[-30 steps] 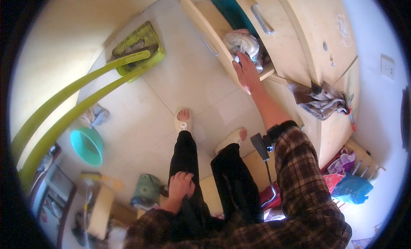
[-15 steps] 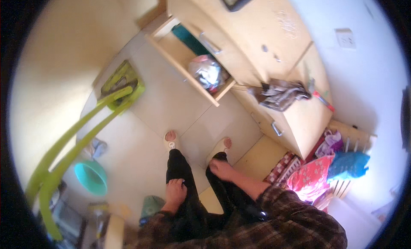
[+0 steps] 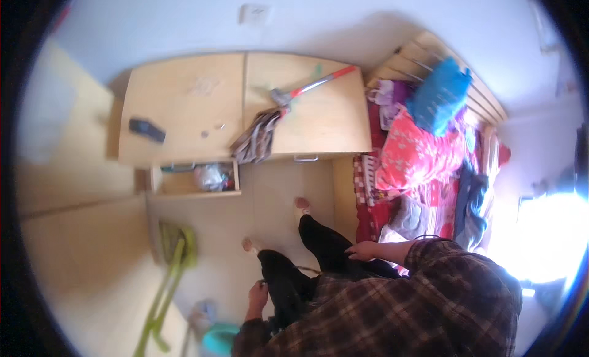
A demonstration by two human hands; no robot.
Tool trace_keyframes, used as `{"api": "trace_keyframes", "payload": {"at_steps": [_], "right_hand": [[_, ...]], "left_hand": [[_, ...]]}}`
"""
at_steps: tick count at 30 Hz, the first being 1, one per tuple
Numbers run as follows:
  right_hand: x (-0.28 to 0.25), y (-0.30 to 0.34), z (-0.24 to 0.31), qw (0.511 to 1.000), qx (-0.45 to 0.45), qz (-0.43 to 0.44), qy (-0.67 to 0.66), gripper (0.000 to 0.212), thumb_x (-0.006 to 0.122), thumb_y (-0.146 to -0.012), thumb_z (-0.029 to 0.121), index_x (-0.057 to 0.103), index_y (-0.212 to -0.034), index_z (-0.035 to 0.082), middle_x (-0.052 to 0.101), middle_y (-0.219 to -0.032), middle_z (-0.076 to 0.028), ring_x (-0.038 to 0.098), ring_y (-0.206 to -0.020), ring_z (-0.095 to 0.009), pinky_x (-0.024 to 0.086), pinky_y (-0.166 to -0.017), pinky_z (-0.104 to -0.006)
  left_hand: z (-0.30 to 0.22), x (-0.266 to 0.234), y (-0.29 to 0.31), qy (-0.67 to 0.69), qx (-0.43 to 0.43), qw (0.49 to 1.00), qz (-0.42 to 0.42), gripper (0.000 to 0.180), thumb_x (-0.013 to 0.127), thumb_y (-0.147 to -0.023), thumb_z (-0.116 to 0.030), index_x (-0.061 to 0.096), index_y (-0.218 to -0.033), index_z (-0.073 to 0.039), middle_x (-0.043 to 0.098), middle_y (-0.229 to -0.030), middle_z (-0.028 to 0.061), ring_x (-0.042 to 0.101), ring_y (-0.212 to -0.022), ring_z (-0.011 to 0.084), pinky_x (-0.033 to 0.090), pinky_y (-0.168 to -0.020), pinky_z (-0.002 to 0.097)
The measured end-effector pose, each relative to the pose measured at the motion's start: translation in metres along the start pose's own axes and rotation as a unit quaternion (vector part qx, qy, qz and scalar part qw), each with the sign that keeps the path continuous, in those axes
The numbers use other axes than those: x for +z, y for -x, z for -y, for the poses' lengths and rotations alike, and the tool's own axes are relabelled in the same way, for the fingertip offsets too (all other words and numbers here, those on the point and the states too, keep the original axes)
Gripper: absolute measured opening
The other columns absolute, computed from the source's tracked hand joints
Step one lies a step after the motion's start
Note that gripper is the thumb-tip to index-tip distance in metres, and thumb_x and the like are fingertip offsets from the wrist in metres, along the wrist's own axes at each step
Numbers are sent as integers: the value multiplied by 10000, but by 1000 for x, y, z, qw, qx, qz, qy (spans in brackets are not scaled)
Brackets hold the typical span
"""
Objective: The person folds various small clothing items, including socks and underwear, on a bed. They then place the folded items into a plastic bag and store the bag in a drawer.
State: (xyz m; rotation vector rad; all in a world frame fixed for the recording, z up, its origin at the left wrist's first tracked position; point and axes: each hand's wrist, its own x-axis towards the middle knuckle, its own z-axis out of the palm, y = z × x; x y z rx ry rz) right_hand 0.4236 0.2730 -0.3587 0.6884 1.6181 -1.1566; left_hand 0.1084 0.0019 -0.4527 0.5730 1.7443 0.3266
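My left hand [image 3: 257, 294] is closed at the outer side of my left trouser leg [image 3: 283, 283], its fingers curled against the black cloth. On the other side, my right hand [image 3: 362, 251] pinches the black cloth of my right trouser leg [image 3: 328, 241] at the thigh. Both hands are small and slightly smeared, so how much cloth they grip is hard to see. Ahead of my feet, a drawer [image 3: 196, 195] of the wooden cabinet [image 3: 184, 99] is pulled out. A clear plastic bag [image 3: 213, 178] of things lies inside it.
On the cabinet top are a hammer [image 3: 319, 82] with a red handle, a striped cloth [image 3: 256, 136] hanging over the front edge, and a dark box [image 3: 147, 130]. A green mop-like tool [image 3: 175, 268] and a teal basin [image 3: 221, 338] stand left. A bed with a red pillow [image 3: 417, 151] is right.
My view has turned to the right, bringing the cabinet to straight ahead and more of the bed into sight. Both hands stay at my trouser legs; the right one is now higher on the thigh.
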Motion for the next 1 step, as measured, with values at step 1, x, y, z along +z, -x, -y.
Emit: {"api": "trace_keyframes", "payload": {"at_steps": [1], "right_hand": [[1,2,0,1000,-8,-21,-12,532,367,-868,418,346,-1274,76,433,-1223,-194,444,-1081,-353,341,-910,-408]], "left_hand": [[-3,-6,5,-10,5,1000,-2,282,505,-794,-258,560,-1007,-81,603,-880,167,569,-847,318,443,-742,390]]}}
